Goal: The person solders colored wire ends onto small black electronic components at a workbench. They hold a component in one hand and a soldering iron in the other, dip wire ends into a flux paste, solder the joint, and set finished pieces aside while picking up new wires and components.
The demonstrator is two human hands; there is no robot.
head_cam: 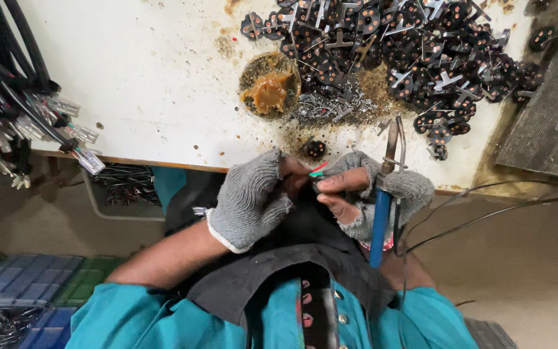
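Observation:
Both hands wear grey fingerless knit gloves and meet at the table's near edge, over my lap. My left hand (251,197) pinches a thin bundle of red, green and white wires (318,170). My right hand (363,194) grips the wire ends with thumb and forefinger and also holds a blue-handled soldering iron (382,203), tip pointing up toward the table. A single small black round part (315,148) lies on the table just above the fingers.
A big heap of black round parts with metal prongs (408,52) covers the white table's (150,71) far right. A round tin of brown flux (269,85) sits mid-table. Black cables with plugs (27,110) hang at left. Blue and green crates (27,284) stand below left.

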